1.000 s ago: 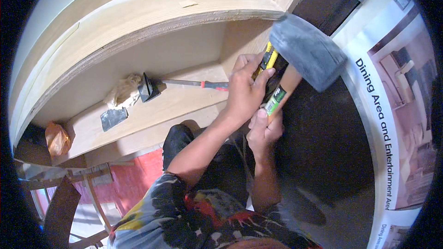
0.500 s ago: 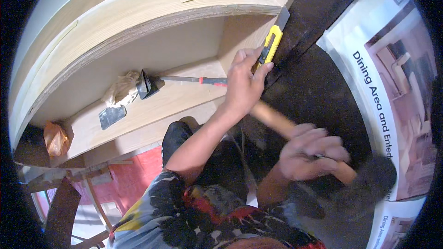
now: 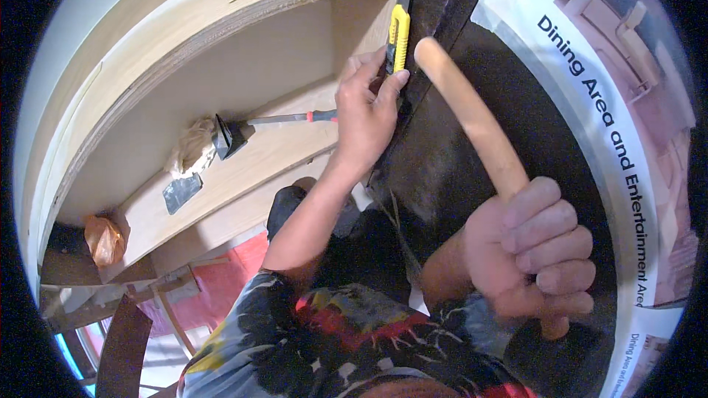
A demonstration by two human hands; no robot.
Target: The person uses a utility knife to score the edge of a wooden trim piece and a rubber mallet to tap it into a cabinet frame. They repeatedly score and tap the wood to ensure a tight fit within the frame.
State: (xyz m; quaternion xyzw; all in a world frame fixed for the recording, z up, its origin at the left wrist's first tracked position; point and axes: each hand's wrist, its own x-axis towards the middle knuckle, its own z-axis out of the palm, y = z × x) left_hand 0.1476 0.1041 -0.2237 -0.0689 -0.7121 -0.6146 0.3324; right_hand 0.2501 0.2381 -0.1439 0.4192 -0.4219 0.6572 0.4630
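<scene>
My left hand (image 3: 365,114) is closed round a yellow snap-off utility knife (image 3: 399,35). Its blade points away from me, at the seam between the plywood cabinet (image 3: 361,22) and a dark brown panel (image 3: 450,7). In my right hand (image 3: 535,250), the fingers wrap round the curved wooden handle of a mallet (image 3: 479,121), gripped close to its head. The handle's free end rises toward the knife but stays apart from it. The black mallet head (image 3: 527,357) is low beside my shirt, partly hidden by the hand and in shadow.
On the cabinet's shelf lie a long-shafted tool with a red and black handle (image 3: 322,115), a crumpled pale cloth (image 3: 190,151), a dark folded piece (image 3: 227,137), a flat grey piece (image 3: 182,193) and an orange crumpled bag (image 3: 104,241). A printed poster (image 3: 568,51) curves along the right.
My right hand has turned the mallet so its handle stands more upright and its head has swung down and inward. The left hand still holds the knife; the whole view has shifted somewhat.
</scene>
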